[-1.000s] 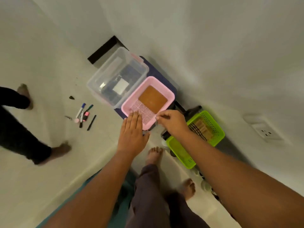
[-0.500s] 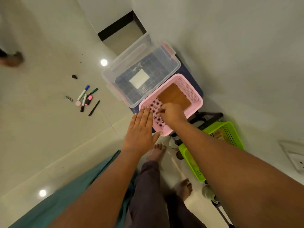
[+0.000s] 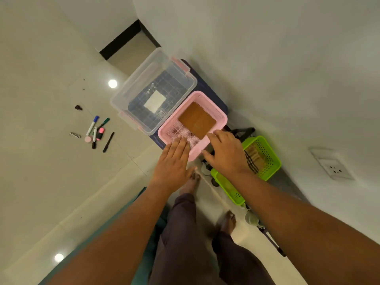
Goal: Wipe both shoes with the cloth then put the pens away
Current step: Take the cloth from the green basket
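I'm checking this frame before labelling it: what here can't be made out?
Head view only:
- Shoes: only pale scraps show beneath the lime-green slotted plastic basket and the right hand.
- Brown flat rectangle in the pink perforated plastic basket: cloth or card, unclear.
- Right hand's hold on the pink rim: fingers blurred, grip unclear.
- Scattered pens on the floor: too small to count.

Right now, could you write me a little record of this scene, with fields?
Left hand: fingers straight, tips at the pink basket near rim
Right hand: spread over the basket's near corner, holding nothing visible
In the basket: brown cloth, lying flat
Pens: scattered on the floor, to the left
Beside the basket: clear box, green basket
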